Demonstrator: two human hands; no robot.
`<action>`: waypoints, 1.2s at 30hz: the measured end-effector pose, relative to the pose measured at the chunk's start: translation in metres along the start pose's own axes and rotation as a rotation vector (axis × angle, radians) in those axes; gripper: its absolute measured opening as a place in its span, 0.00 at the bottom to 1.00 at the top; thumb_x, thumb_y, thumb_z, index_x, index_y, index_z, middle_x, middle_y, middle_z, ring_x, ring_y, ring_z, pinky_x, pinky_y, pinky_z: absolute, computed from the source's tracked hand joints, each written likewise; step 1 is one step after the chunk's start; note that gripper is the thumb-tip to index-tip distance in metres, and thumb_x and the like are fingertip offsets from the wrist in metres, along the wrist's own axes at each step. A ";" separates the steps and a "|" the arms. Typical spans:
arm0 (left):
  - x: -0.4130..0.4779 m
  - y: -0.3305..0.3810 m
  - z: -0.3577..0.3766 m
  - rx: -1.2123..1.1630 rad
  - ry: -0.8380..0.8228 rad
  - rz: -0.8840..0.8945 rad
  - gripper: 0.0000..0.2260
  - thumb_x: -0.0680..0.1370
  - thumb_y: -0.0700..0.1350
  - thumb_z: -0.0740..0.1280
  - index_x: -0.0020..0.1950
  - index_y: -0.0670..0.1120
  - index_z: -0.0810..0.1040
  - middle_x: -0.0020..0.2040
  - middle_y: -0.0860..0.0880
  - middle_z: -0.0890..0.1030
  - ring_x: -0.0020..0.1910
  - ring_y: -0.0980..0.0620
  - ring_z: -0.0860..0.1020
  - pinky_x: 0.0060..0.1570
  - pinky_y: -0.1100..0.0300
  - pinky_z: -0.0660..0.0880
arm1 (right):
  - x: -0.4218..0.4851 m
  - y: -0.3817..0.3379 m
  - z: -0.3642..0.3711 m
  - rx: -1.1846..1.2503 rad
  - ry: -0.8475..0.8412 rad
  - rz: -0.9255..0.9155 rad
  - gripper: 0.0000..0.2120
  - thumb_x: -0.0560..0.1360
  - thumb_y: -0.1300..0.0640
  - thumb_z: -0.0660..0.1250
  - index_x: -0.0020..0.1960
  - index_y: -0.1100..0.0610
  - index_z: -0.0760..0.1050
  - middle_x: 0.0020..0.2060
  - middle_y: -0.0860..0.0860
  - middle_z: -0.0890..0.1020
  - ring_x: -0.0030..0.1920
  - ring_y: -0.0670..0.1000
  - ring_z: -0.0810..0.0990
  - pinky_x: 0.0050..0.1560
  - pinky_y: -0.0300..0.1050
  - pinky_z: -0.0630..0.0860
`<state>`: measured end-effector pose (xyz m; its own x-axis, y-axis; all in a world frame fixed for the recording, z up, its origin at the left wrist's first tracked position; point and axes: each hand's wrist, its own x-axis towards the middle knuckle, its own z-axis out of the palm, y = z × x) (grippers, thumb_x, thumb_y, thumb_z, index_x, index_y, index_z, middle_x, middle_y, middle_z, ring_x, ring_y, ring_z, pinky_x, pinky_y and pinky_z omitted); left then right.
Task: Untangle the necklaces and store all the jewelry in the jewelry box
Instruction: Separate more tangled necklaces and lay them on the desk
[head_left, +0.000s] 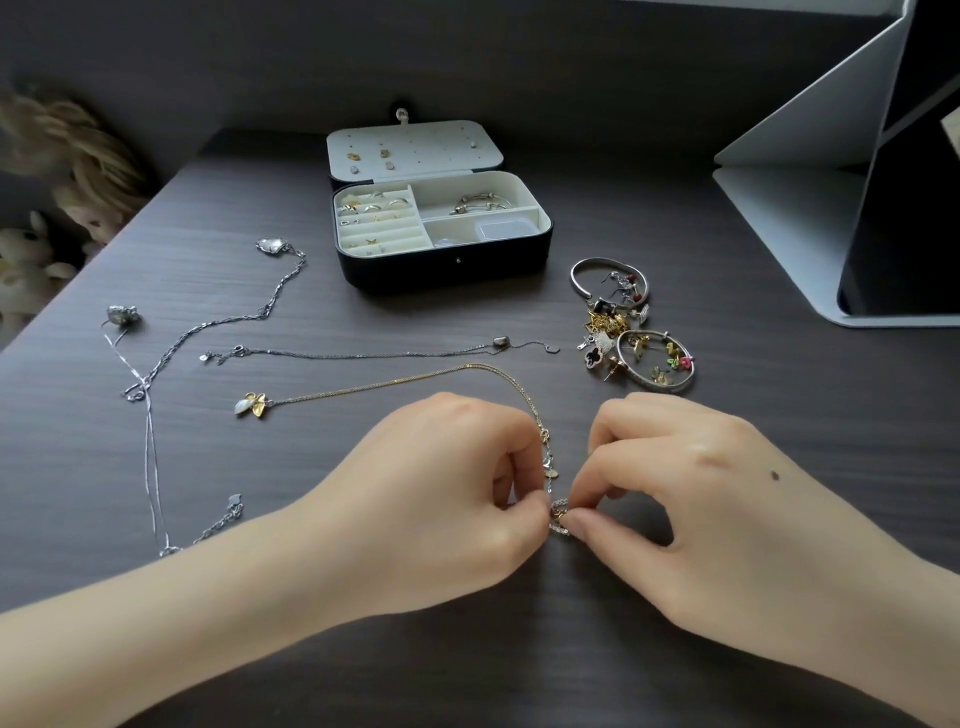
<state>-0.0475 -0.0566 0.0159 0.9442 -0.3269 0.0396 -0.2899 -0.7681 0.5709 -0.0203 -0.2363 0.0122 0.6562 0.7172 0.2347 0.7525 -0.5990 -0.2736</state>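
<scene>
L hand (457, 467) & R hand (691, 488) both pinching small sparkly pendant (560, 514) on gold necklace (415, 380), open jewelry box (441, 260) at back of bench (675, 649)

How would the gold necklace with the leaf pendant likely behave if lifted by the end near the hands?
Probably floppy: the gold necklace is a fine chain lying in a loose curve. The leaf pendant at its far end would likely drag, then swing. It looks light, and thin enough to snag or knot.
</scene>
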 end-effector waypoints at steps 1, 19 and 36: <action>0.000 0.000 0.000 -0.001 0.000 -0.002 0.09 0.69 0.50 0.65 0.30 0.55 0.67 0.27 0.65 0.72 0.28 0.65 0.69 0.29 0.71 0.60 | 0.001 0.000 0.001 0.006 0.000 0.008 0.11 0.69 0.47 0.60 0.33 0.50 0.77 0.32 0.43 0.72 0.36 0.44 0.69 0.38 0.36 0.65; 0.002 0.000 -0.005 0.035 -0.047 -0.071 0.08 0.71 0.51 0.65 0.32 0.54 0.70 0.27 0.67 0.72 0.30 0.65 0.69 0.30 0.68 0.60 | 0.008 0.005 -0.015 0.387 -0.148 0.174 0.07 0.68 0.44 0.61 0.35 0.44 0.72 0.39 0.41 0.76 0.41 0.45 0.76 0.41 0.34 0.70; 0.009 -0.006 -0.015 -0.259 -0.204 -0.198 0.07 0.77 0.45 0.65 0.40 0.47 0.77 0.26 0.53 0.80 0.24 0.58 0.68 0.26 0.68 0.63 | 0.012 0.020 -0.043 1.275 -0.332 0.131 0.05 0.73 0.59 0.67 0.39 0.55 0.77 0.45 0.59 0.84 0.44 0.53 0.82 0.46 0.43 0.76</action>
<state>-0.0350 -0.0465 0.0248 0.9201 -0.3085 -0.2414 -0.0307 -0.6712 0.7407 0.0051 -0.2550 0.0497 0.5377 0.8418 -0.0483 -0.0139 -0.0485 -0.9987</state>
